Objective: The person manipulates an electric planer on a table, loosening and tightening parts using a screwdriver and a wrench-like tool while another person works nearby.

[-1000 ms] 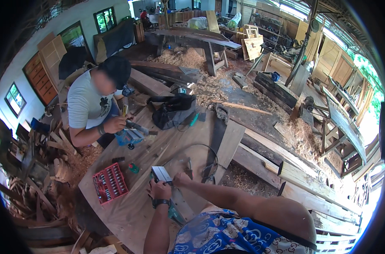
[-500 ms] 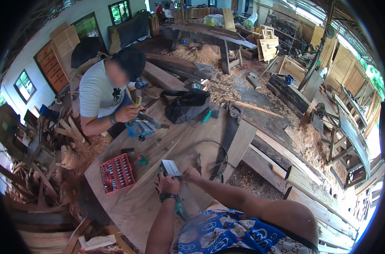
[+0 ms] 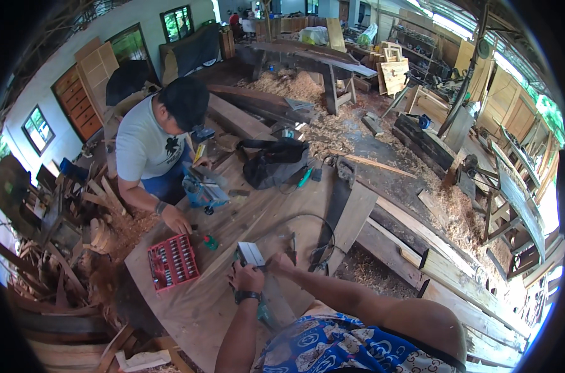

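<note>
A green electric planer (image 3: 263, 313) lies turned over on the wooden tabletop, its flat silver sole (image 3: 251, 253) facing up. My left hand (image 3: 248, 277) is wrapped around the planer's side near the front part of the sole. Close beside it, my right hand (image 3: 280, 263) is closed at the planer's middle; whatever its fingers hold is hidden. A thin dark tool or rod (image 3: 293, 244) shows just past the right hand; I cannot tell whether the hand touches it. To the left lies a red socket set case (image 3: 174, 262), open, with rows of metal sockets.
Across the table a co-worker bends over a blue planer (image 3: 203, 189), one hand (image 3: 175, 219) reaching near the socket case. A small green item (image 3: 210, 242), a black bag (image 3: 275, 163) and a cable (image 3: 328, 224) lie on the tabletop (image 3: 170, 317). Planks (image 3: 394, 261) lie right.
The co-worker has lowered one hand from the blue planer to the tabletop by the socket case, and the head is bent lower. My hands stay almost in place on the green planer.
</note>
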Demonstrator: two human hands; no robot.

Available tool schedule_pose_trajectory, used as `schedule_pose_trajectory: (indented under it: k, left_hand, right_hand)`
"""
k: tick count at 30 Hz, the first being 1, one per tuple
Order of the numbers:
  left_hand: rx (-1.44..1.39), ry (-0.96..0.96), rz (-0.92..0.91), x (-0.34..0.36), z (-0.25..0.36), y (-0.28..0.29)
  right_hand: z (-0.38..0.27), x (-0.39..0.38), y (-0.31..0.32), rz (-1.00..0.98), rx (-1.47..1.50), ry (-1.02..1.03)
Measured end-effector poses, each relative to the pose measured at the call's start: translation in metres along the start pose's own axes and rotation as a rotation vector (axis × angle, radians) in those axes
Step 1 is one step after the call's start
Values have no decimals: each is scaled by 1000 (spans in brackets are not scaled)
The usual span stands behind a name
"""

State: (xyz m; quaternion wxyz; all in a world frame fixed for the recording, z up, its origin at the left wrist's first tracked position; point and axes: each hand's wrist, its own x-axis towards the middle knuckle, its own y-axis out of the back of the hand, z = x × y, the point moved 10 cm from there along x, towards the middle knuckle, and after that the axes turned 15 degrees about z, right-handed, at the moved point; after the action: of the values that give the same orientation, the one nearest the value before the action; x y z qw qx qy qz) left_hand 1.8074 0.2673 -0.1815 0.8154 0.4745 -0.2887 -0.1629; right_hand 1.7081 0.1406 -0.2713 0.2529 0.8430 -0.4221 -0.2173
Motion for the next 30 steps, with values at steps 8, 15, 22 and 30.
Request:
schedule_pose_trajectory:
  k: [8,15,22,30]
  left_hand:
    - [-20,-19,-31,3,12,-2]
    - [-39,-40,-59,1,33,-12]
    - [-13,-45,-69,2,22,-9]
    - [-4,-34,-45,3,6,-7]
  right_hand:
    - [17,12,-5,-8,-66,28]
    - [52,21,0,56,-328,-43]
    - [35,20,-20,16,-298,105]
    - [13,2,-3,105,-31,75]
